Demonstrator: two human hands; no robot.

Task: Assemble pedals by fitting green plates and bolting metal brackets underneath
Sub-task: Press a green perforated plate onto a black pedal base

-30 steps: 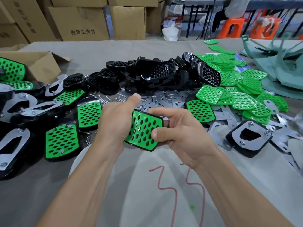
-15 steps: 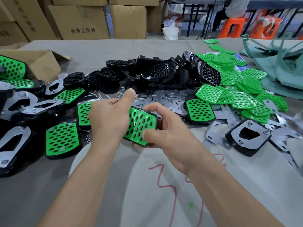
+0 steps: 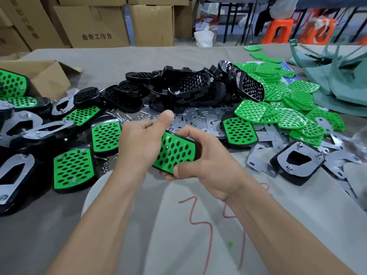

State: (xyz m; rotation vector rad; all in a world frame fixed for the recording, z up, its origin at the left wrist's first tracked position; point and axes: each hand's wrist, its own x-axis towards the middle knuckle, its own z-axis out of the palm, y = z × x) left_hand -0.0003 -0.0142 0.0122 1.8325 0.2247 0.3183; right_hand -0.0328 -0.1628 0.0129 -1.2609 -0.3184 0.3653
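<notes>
Perforated green-faced pedal (image 3: 175, 153) grasped by left hand (image 3: 137, 141), hiding its left end, and right hand (image 3: 208, 163); black pedal shells (image 3: 190, 84), metal brackets (image 3: 200, 118), loose green plates (image 3: 250, 111) lie behind.

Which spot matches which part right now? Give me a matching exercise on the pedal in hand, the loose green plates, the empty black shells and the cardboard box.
Things:
1. pedal with green plate
2. loose green plates
3. empty black shells
4. cardboard box

Places:
A. far left on the table
B. heaped at the right
C. gripped by the left hand and the right hand
D. piled at the far middle

Pairs: 1-C, 2-B, 3-D, 4-A.
</notes>
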